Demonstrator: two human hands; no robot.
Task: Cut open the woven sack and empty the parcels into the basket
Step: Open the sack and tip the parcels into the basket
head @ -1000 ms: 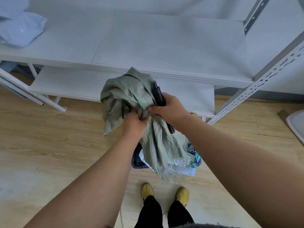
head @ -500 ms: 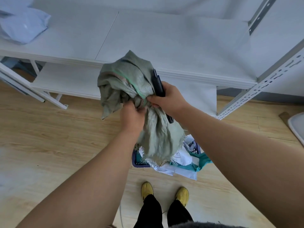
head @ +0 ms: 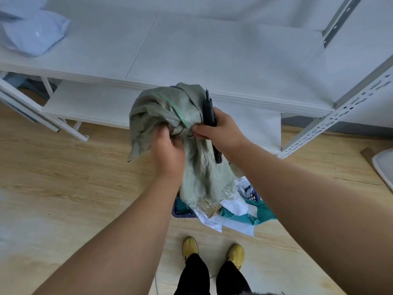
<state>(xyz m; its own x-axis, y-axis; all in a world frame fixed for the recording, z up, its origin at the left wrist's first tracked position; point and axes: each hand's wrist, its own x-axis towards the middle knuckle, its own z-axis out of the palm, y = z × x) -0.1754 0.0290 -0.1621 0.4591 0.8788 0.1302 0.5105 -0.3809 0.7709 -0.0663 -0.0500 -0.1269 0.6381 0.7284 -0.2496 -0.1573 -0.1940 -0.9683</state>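
While the woven sack (head: 170, 111) hangs limp and bunched above the basket (head: 254, 196), the step in hand looks like the final shake-out and gathering of the emptied sack.

Head view: left hand (head: 168, 154) closed on a gathered fold at the sack's middle. Right hand (head: 219, 130) pinches the same gather from the other side while also gripping a dark cutter (head: 209, 112) against the cloth; cannot tell whether its blade is out. Frayed cut end of the sack dangles just over the parcels (head: 231, 211), white and teal, heaped in the basket on the floor in front of the yellow shoes (head: 191, 246). One white parcel overhangs the basket's near edge.

Judgement: sack appears flat, likely empty, though the folds near the top could hide a small parcel. To do this well, keep the open end low and over the basket and run the left hand down the cloth to feel for leftovers. Keep the cutter's tip pointed away from the left fingers. A blue bag (head: 34, 37) lies on the white shelf (head: 212, 56), well apart.
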